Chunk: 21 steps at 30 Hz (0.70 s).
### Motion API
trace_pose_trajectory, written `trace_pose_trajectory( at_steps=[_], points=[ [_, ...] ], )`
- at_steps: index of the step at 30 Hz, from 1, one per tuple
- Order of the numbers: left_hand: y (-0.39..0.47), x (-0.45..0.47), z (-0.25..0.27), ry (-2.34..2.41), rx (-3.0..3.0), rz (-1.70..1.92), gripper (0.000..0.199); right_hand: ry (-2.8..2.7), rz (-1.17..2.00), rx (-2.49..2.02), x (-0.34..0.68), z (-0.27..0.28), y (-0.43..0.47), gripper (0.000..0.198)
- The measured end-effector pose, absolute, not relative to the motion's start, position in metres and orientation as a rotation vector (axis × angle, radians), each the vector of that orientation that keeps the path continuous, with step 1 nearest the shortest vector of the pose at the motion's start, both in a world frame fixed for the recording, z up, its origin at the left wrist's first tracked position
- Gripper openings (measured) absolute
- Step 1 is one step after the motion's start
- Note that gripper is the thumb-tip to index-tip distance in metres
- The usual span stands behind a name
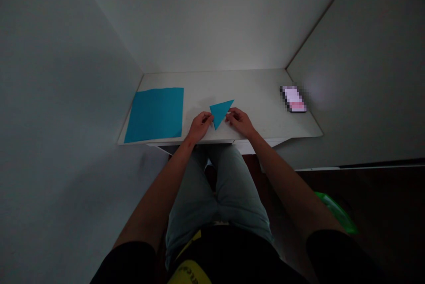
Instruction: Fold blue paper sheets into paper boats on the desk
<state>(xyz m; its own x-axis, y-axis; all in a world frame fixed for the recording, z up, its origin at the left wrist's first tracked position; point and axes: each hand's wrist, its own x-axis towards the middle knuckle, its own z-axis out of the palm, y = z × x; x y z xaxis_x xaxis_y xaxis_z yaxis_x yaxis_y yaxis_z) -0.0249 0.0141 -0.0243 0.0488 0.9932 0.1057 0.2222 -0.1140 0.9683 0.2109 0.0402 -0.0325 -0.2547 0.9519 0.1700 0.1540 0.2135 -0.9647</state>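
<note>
Between hands (200, 125) (241, 123), blue triangle (219, 112) apparently points rightward, long axis diagonal

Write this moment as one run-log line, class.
left hand: at left edge of blue triangle; right hand: at its right edge; blue sheet: flat, table left; phone: table right

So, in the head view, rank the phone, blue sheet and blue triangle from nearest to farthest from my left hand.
From your left hand:
1. Blue triangle, touching it on the right.
2. Blue sheet, to its left.
3. Phone, far right.
</note>
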Motion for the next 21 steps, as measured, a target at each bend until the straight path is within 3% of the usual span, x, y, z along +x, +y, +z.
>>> trace_pose_trajectory(
  at_steps=[8,16,18,21],
  points=[
    [0.0093,-0.0252,-0.0179,1.274,1.542,1.121,0.017,-1.65,1.107,-1.045,0.2138,-0.0316,0.0397,0.035],
    [0.0082,-0.0216,-0.0207,1.31,1.559,1.139,0.015,-1.596,1.165,-1.038,0.2128,-0.0298,0.0393,0.037],
    [0.0083,-0.02,-0.0234,1.338,1.548,1.17,0.025,-1.627,1.161,-1.043,0.2131,-0.0288,0.0384,0.035],
    [0.0079,-0.0192,-0.0263,1.342,1.566,1.179,0.066,-1.694,1.111,-1.062,0.2136,-0.0269,0.0366,0.033]
  ],
)
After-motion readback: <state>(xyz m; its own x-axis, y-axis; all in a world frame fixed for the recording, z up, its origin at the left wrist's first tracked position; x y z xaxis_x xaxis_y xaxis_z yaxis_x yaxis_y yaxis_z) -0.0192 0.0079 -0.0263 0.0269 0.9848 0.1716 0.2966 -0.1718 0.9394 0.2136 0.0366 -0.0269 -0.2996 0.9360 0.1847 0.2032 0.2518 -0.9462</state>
